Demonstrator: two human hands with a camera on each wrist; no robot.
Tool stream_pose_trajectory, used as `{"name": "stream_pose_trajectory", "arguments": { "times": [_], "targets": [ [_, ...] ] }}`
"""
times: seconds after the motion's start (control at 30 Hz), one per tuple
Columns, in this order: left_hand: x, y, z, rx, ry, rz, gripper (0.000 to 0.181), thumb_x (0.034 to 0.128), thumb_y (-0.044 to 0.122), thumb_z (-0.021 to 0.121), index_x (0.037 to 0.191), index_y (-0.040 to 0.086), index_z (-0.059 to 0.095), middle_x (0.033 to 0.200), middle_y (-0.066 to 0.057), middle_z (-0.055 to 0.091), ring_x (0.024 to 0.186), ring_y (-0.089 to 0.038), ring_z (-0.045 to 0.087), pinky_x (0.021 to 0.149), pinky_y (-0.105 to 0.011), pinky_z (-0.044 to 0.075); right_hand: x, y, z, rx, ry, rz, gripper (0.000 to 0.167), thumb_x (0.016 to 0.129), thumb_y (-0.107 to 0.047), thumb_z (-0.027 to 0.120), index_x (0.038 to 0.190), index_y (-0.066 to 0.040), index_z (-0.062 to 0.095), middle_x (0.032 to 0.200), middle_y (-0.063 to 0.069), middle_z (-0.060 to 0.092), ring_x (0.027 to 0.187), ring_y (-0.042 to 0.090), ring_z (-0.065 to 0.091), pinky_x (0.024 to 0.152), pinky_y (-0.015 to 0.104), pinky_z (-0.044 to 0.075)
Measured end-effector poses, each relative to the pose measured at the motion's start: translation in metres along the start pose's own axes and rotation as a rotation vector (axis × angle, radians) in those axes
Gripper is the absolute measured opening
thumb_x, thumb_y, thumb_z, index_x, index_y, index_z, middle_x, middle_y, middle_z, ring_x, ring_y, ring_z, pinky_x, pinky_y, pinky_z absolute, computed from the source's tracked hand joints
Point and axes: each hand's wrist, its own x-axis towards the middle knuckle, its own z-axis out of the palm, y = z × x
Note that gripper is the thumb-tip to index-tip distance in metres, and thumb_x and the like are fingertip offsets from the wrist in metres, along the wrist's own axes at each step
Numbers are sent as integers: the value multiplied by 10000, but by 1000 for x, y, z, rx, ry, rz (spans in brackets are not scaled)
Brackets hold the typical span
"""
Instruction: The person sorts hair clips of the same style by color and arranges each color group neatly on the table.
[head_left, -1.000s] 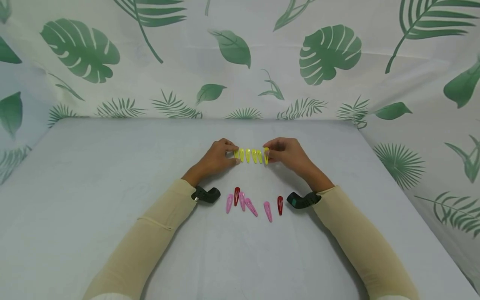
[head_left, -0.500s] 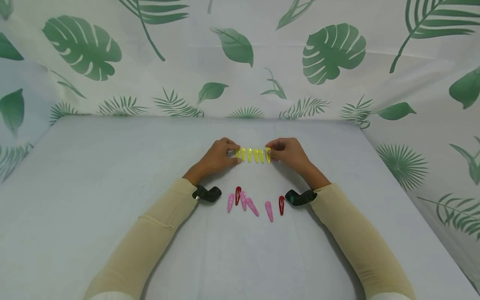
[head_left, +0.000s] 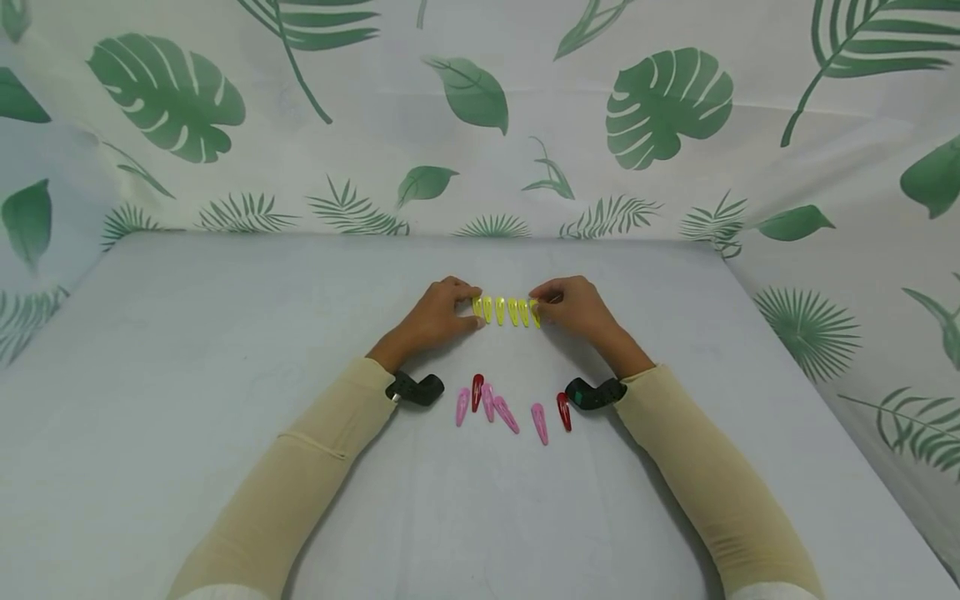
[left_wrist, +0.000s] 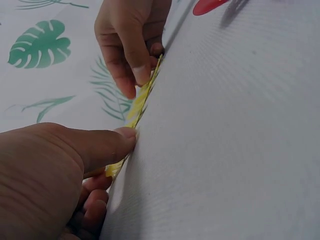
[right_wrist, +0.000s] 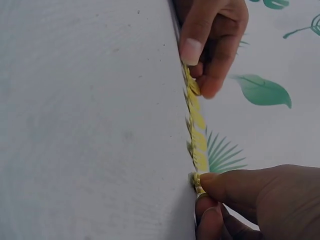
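Note:
Several yellow snap hair clips (head_left: 500,311) lie side by side in a row on the white table, narrow ends toward me. At the row's left end my left hand (head_left: 438,312) holds the outermost clip (head_left: 477,308) between thumb and forefinger, at its two ends. My right hand (head_left: 577,308) pinches the rightmost yellow clip (head_left: 535,314), close beside its neighbour. In the right wrist view, that clip (right_wrist: 199,184) sits partly covered by the right thumb and fingers. From the left wrist, the row (left_wrist: 137,107) appears edge-on between both hands.
Nearer to me lie several pink hair clips (head_left: 539,423) and two red ones, one on the left (head_left: 477,392) and one on the right (head_left: 564,412). The right wrist camera (head_left: 596,393) hangs beside the right red clip. A leaf-patterned cloth (head_left: 555,117) rises behind the table.
My right hand has shifted slightly left with the rightmost yellow clip, narrowing the gap to its neighbour. The left hand stays at the row's left end. The head view has shifted a little.

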Motion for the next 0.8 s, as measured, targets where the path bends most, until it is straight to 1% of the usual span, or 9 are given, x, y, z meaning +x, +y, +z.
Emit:
{"name": "stream_pose_trajectory", "arguments": {
  "times": [0.17, 0.3, 0.37, 0.43, 0.5, 0.57, 0.63, 0.73, 0.8],
  "targets": [
    [-1, 2, 0, 3, -4, 16, 540, 888, 196, 729, 1366, 21, 549, 1275, -147, 529, 1192, -261, 473, 1025, -357, 379, -3, 0, -3, 26, -17, 15, 292, 892, -85, 658, 1174, -8, 663, 1118, 153, 641, 1048, 301, 605, 874, 431, 487],
    [-2, 1, 0, 14, 2, 24, 580, 878, 232, 745, 1370, 5, 537, 1283, -158, 524, 1192, -266, 480, 1025, -360, 382, -6, 1, -5, 49, -25, 20, 309, 902, -96, 659, 1200, -17, 648, 1145, 155, 631, 1059, 307, 607, 842, 411, 512],
    [-2, 0, 0, 15, 5, 9, 628, 872, 265, 751, 1394, 10, 512, 1301, -162, 511, 1203, -266, 471, 1028, -365, 380, -8, 1, -5, 60, -26, 18, 308, 911, -98, 655, 1208, -17, 643, 1150, 158, 629, 1049, 307, 613, 815, 396, 524],
    [-2, 0, 1, 2, 1, -19, 703, 865, 316, 754, 1437, 31, 461, 1339, -156, 483, 1229, -264, 442, 1033, -374, 376, -11, 2, -6, 75, -27, 14, 304, 920, -95, 647, 1213, -14, 638, 1151, 160, 626, 1029, 300, 620, 784, 376, 534],
    [-4, 2, 1, -22, -4, -48, 778, 857, 352, 757, 1480, 54, 398, 1372, -154, 450, 1247, -265, 417, 1035, -389, 374, -14, 3, -7, 92, -26, 12, 295, 928, -102, 641, 1211, -17, 638, 1146, 156, 626, 994, 282, 629, 750, 349, 539],
    [-7, 4, 1, -57, 2, -74, 802, 863, 351, 749, 1503, 74, 352, 1383, -148, 436, 1251, -263, 415, 1034, -398, 377, -18, 3, -7, 141, -47, 6, 297, 932, -105, 634, 1214, -10, 635, 1148, 160, 621, 960, 273, 635, 730, 331, 539],
    [-10, 7, 0, -79, 25, -78, 751, 889, 305, 725, 1498, 72, 353, 1359, -144, 454, 1220, -255, 448, 1011, -394, 396, -23, 4, -8, 168, -65, 1, 302, 931, -116, 634, 1215, -13, 637, 1146, 154, 625, 937, 253, 639, 722, 314, 534],
    [-17, 12, -4, -98, 80, -58, 554, 930, 216, 674, 1420, 58, 471, 1276, -117, 528, 1121, -228, 528, 940, -363, 447, -32, 1, -11, 195, -91, -22, 304, 923, -130, 641, 1210, -30, 647, 1131, 131, 639, 909, 236, 640, 716, 314, 517],
    [-21, 17, -9, -98, 99, -31, 411, 947, 184, 646, 1328, 51, 571, 1205, -87, 583, 1040, -207, 563, 847, -341, 484, -39, -3, -14, 189, -95, -54, 301, 918, -129, 648, 1204, -36, 655, 1111, 115, 653, 905, 222, 643, 720, 320, 505]
  ]
}}
